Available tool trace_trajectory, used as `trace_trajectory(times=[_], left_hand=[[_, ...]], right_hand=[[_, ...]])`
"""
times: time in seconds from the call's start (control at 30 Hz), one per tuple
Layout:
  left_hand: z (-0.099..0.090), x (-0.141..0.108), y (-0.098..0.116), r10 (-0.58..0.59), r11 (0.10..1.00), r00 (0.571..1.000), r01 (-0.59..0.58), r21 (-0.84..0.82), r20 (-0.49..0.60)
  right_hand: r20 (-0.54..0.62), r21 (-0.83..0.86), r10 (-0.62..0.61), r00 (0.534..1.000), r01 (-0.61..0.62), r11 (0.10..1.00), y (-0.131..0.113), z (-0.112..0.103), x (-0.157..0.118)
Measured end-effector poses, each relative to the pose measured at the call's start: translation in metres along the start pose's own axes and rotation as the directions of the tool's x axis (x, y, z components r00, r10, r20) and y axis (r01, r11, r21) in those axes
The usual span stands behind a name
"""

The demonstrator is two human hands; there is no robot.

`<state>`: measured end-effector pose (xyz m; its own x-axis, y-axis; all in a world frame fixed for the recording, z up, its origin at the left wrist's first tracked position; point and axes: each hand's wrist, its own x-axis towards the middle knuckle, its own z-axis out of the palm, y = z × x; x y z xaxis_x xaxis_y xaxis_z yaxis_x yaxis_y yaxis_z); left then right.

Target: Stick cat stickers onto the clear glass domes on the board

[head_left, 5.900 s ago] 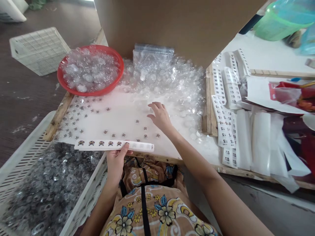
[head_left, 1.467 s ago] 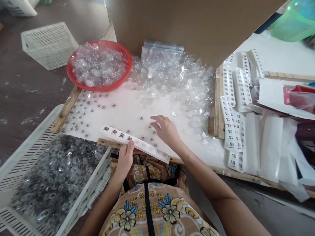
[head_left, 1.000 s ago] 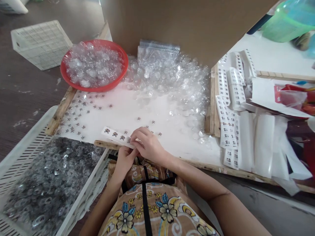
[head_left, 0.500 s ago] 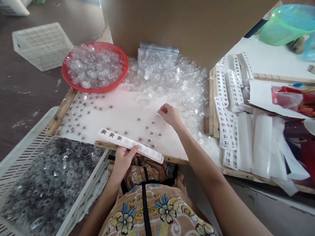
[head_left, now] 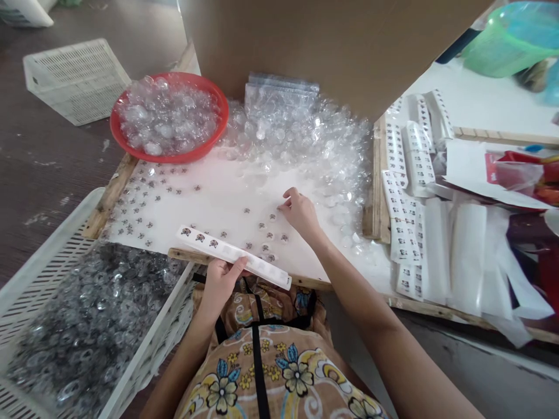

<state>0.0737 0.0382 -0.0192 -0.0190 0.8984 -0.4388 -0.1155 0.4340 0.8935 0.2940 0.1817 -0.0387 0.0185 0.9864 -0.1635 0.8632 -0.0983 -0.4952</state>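
Since a second ago, your right hand [head_left: 299,215] has left the strip [head_left: 229,252] and moved out over the bench [head_left: 213,180]. The strip is a narrow, flat length of white paper, slanting over the bench's near edge with its left end higher; three printed cat faces sit towards that end, and the rest is mostly blank. Your left hand [head_left: 219,285] pinches it near the middle, thumb on top. Your right hand has its fingers curled, thumb close to them; whether it holds anything cannot be told.

Just beyond the strip lie small round discs [head_left: 261,225] with cat faces, and more are scattered at the left. Shiny clear domes [head_left: 301,142] heap along the back and right, crowding the space past your right hand; others fill the round red basin [head_left: 174,157]. Clear bags [head_left: 282,96] stand before a smooth brown board [head_left: 305,46] that blocks the back. To the right lie sticker sheets [head_left: 402,218] and limp, translucent paper [head_left: 467,256]. At lower left, a slatted crate [head_left: 151,329] holds glinting plastic pieces [head_left: 96,314].

The bench top is white, edged in rough wood; the floor [head_left: 39,174] is dark and scuffed.
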Motion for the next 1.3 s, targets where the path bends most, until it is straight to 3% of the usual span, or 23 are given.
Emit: trace_trajectory(times=[0.13,0.2,0.27,0.33,0.47,0.6,0.67,0.77,0.83,0.93,1.03,1.13,1.3], left_hand=[[0.003,0.001,-0.002,-0.004,1.000,1.000,0.004,0.014,0.017],[0.006,0.003,-0.001,-0.004,1.000,0.999,0.004,0.016,0.034],[0.008,0.004,0.000,-0.003,0.999,1.000,0.002,0.049,0.030],[0.009,0.005,0.001,0.006,0.994,1.000,-0.007,0.112,0.009],[0.008,0.007,0.000,0.035,0.980,0.999,-0.034,0.197,-0.001],[0.008,0.008,-0.001,0.020,0.981,1.000,-0.016,0.194,-0.017],[0.009,0.007,0.000,-0.010,0.988,1.000,0.011,0.155,-0.007],[0.008,0.005,0.003,-0.028,0.995,1.000,0.027,0.098,0.006],[0.006,0.003,0.005,-0.023,0.995,1.000,0.023,0.099,0.008],[0.003,0.001,0.003,-0.016,0.994,1.000,0.015,0.107,0.008],[0.003,0.000,-0.001,-0.011,0.994,1.000,0.010,0.104,0.006],[0.003,0.000,-0.005,-0.020,0.995,1.000,0.019,0.102,0.009],[0.002,0.000,-0.002,-0.020,0.996,1.000,0.020,0.088,-0.007]], right_hand=[[-0.064,0.033,-0.072,0.995,0.075,0.997,-0.020,-0.007,-0.020],[-0.019,0.185,-0.186,0.982,0.186,0.965,-0.043,-0.008,-0.035],[0.081,0.410,-0.345,0.935,0.284,0.867,-0.070,-0.005,-0.050],[0.146,0.543,-0.442,0.885,0.302,0.784,-0.094,0.000,-0.063],[0.106,0.520,-0.429,0.897,0.318,0.793,-0.116,0.012,-0.082],[-0.072,0.558,-0.504,0.861,0.453,0.695,-0.107,0.011,-0.082],[-0.136,0.629,-0.463,0.876,0.438,0.643,-0.095,0.004,-0.066],[-0.176,0.677,-0.226,0.958,0.284,0.679,-0.066,-0.006,-0.026],[-0.150,0.661,-0.078,0.986,0.159,0.733,-0.044,-0.007,0.002],[-0.070,0.611,-0.019,0.997,0.058,0.790,-0.019,-0.001,0.028],[-0.089,0.571,-0.063,0.994,0.103,0.814,-0.011,0.012,0.035],[-0.149,0.461,-0.192,0.970,0.240,0.854,-0.014,0.025,0.035],[-0.115,0.251,-0.327,0.938,0.346,0.904,-0.019,0.037,0.033]])
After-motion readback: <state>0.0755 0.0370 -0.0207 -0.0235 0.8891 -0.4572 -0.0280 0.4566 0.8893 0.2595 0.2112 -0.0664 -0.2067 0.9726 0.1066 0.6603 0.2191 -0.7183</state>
